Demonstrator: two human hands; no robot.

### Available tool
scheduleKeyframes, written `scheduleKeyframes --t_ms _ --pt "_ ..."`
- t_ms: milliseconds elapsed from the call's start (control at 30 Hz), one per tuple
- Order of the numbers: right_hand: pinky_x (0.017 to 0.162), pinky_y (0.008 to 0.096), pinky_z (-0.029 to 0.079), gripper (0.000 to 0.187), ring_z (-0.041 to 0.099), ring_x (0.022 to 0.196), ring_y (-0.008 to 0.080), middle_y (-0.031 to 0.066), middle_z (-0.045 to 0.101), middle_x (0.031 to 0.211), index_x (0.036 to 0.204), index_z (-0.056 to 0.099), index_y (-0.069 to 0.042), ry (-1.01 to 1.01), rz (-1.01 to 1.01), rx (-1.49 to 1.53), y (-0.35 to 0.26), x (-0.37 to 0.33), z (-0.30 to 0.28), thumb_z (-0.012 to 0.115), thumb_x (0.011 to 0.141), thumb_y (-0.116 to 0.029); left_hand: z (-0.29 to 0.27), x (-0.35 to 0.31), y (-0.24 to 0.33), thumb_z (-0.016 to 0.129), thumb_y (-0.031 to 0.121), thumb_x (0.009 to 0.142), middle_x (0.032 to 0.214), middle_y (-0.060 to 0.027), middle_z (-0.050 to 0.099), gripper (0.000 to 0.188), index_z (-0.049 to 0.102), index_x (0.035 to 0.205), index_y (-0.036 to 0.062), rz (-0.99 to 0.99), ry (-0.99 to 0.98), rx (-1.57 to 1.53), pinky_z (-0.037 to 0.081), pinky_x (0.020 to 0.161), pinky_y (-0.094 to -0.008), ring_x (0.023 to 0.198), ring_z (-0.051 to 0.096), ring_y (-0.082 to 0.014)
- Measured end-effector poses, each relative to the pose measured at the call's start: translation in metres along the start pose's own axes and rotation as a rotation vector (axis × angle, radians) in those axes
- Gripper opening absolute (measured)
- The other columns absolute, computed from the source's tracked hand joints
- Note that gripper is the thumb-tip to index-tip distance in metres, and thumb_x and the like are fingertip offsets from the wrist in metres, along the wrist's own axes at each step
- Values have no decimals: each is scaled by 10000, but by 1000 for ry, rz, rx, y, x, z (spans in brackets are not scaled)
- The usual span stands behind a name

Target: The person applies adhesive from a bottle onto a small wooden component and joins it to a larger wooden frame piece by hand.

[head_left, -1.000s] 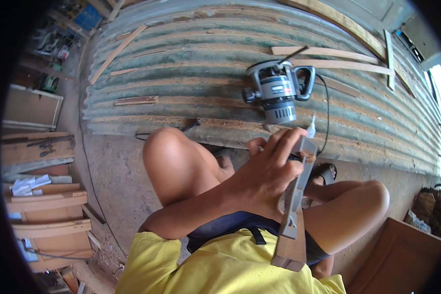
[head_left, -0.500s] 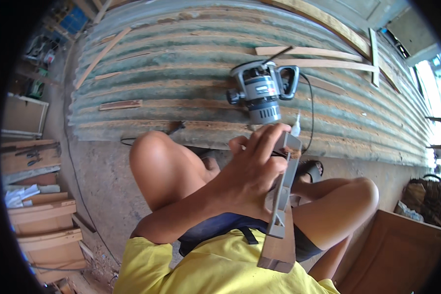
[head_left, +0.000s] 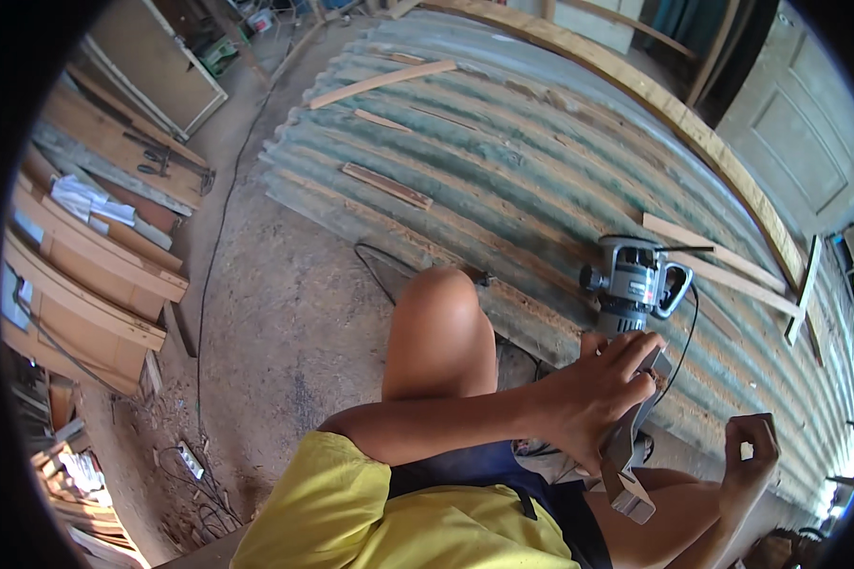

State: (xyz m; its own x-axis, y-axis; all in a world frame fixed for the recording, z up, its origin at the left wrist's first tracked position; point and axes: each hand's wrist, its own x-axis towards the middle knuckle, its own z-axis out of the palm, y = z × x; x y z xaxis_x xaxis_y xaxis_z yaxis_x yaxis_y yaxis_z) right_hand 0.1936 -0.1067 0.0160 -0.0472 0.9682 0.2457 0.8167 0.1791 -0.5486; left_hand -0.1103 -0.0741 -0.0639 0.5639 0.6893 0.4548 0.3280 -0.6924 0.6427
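Observation:
My left hand (head_left: 607, 394) is wrapped round a long, narrow grey tool (head_left: 622, 460) shaped like a hand plane, held tilted over my lap. Its underside is hidden, and brown shavings or wood show near its upper end. To the right, my right hand (head_left: 751, 453) is raised apart from it, thumb and fingers curled together in a ring. Whether a small thing sits in that pinch I cannot make out. Just beyond my left hand, a grey electric router (head_left: 629, 283) with a loop handle rests on a corrugated metal sheet (head_left: 531, 209).
Thin wood strips (head_left: 384, 83) and sawdust lie on the sheet. A long timber beam (head_left: 674, 114) crosses its far side. Wooden panels (head_left: 90, 256) lean at the left, near clamps (head_left: 157, 156). A black cable (head_left: 220, 228) runs along the floor to a white power strip (head_left: 190, 462).
The view has turned left, so the router and sheet appear further right. My right hand has come into sight, away from the tool. The wooden block under the tool no longer shows clearly.

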Motion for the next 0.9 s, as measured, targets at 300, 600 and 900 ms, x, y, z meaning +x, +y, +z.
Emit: scheduleKeyframes --t_ms 300,600,900 --pt "729 314 540 150 702 788 224 108 701 864 924 753 2 -120 -187 119 -73 55 57 782 804 88 -20 -16 -14 973 505 448 1500 -352 330 1030 509 1206 -14 -79 43 -23 327 979 -627 1402 347 -552" --pt "725 365 540 213 685 813 253 80 697 888 999 777 -52 -127 -295 202 -61 47 74 808 803 23 -22 1 -3 868 561 587 1548 -277 322 689 705 886 -38 -192 -133 10 266 1058 -571 1466 303 -441" --pt "727 378 527 251 653 823 246 52 671 882 1022 788 -83 -118 -368 170 -58 43 70 821 786 -4 -15 8 3 866 551 601 1551 -264 336 673 692 889 -32 -130 -86 6 279 1051 -578 1461 315 -440"
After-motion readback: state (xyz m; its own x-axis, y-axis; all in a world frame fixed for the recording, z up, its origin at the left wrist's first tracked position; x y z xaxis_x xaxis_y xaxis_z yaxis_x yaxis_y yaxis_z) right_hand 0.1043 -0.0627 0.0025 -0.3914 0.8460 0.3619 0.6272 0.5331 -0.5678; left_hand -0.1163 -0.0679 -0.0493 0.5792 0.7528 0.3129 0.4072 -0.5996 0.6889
